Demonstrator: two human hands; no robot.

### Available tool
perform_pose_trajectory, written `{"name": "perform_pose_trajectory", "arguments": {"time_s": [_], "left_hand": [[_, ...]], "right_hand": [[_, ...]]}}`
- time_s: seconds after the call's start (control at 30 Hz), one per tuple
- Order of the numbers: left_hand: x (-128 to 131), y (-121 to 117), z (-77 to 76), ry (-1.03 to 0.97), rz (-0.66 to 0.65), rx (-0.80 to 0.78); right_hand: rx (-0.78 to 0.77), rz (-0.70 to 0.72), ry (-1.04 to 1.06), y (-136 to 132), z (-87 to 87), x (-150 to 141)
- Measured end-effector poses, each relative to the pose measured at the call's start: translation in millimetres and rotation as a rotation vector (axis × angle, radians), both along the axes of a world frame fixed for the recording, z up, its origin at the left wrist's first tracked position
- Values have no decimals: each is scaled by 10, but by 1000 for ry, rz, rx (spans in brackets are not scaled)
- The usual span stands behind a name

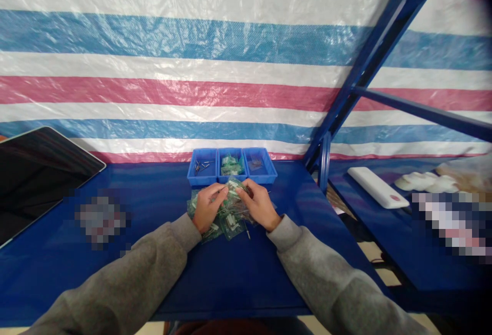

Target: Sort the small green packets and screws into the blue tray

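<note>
My left hand (pixel 208 205) and my right hand (pixel 260 203) meet over a pile of small clear-green plastic bags (pixel 231 224) on the blue table. Between my closed fingertips is one green plastic bag (pixel 232 185), pinched from both sides. Small pale and metal pieces show through the bags in the pile; their kind is too small to tell. A thin metal pin (pixel 248 234) sticks out at the pile's front. Just beyond my hands stand three joined blue bins (pixel 203 179). Metal pins lie in the left bin, green bags in the middle one, and clear bags in the right one.
A dark-screened panel (pixel 46 176) leans at the left, with a blurred item (pixel 102 220) near it. A blue metal frame (pixel 326 145) rises at the right. Beyond a gap, another blue table holds a white box (pixel 377 187) and white gloves (pixel 426 182). A striped sheet hangs behind.
</note>
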State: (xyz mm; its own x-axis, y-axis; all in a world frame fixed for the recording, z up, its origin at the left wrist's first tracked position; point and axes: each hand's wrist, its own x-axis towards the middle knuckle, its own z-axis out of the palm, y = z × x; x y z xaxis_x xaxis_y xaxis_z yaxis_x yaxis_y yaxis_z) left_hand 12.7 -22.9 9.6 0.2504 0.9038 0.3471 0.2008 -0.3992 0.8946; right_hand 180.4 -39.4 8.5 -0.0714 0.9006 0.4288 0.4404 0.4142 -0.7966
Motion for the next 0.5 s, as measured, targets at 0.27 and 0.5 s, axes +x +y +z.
{"name": "perform_pose_trajectory", "arguments": {"time_s": [0.27,0.5], "left_hand": [[17,42,-49,-38,34,-49],[33,35,-4,-4,-26,-78]], "right_hand": [[-31,-4,55,29,-67,13],[-77,-33,164,55,-101,16]]}}
